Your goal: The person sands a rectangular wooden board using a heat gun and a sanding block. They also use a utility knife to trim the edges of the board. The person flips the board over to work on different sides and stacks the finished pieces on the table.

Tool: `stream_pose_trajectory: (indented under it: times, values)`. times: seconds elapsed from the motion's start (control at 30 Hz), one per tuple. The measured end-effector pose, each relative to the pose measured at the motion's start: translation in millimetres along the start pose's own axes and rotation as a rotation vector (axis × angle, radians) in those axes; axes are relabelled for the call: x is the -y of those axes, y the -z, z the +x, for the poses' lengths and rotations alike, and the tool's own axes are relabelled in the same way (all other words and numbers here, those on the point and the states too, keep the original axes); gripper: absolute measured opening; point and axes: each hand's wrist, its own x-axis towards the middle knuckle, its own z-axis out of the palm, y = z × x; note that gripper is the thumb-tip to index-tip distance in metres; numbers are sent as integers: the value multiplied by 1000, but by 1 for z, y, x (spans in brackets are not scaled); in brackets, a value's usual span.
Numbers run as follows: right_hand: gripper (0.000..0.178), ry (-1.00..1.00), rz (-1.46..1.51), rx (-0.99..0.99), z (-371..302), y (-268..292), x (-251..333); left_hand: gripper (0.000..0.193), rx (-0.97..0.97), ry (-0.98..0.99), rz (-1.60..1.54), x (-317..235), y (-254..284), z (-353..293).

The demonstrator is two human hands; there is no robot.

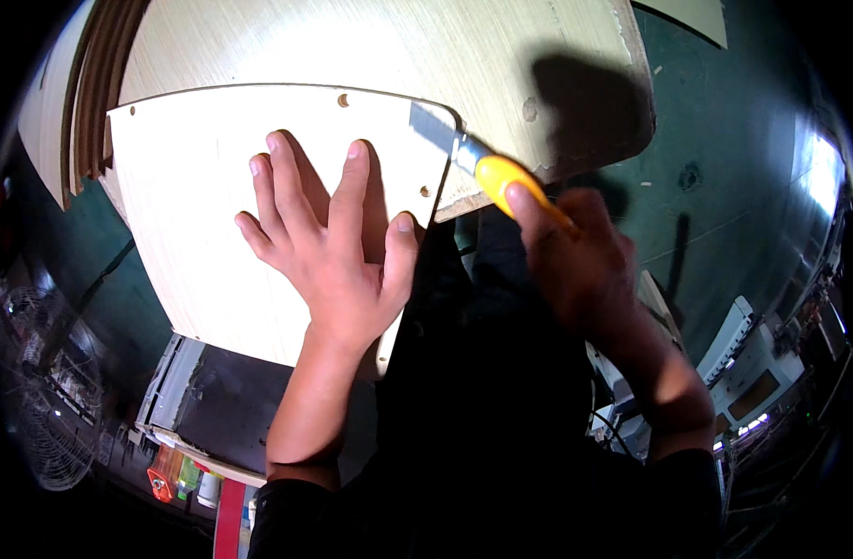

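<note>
A pale wood-grain panel (189,205) with small round holes near its edges lies before me, over a larger board. My left hand (335,247) rests flat on this panel, its fingers spread and nothing held. To the right, my right hand (580,252) is closed around the yellow handle of a putty knife (501,179). The wide metal blade lies over the panel's far right corner, beside one of the holes. In the dim light, part of the right hand's grip is in shadow.
The larger wood-grain board (501,56) extends beyond the panel. Stacked brown-edged boards (96,93) stand at the far left. A wire fan (54,391) is at the left, a dark-topped surface (231,401) below the panel, and green floor (715,140) at the right.
</note>
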Motion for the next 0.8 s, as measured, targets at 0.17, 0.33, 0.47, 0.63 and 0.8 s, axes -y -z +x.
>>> stream_pose_trajectory:
  times: [0.17, 0.33, 0.47, 0.63, 0.8]
  values:
    - [68, -54, 92, -128, 12, 4, -8, 65, -19, 4, -13, 1, -3, -1]
    - [52, -33, 85, -250, 22, 19, -23, 59, -48, 22, -44, -1, -3, -1]
    - [45, -48, 320, -344, 37, 25, -38, 52, -50, 26, -95, -5, 3, 4]
    - [40, -71, 536, -296, 57, 36, -55, 41, 36, -106, -117, -17, 7, 33]
    - [25, -112, 694, -194, 71, 47, -55, 40, 50, -195, -46, -29, 2, 63]
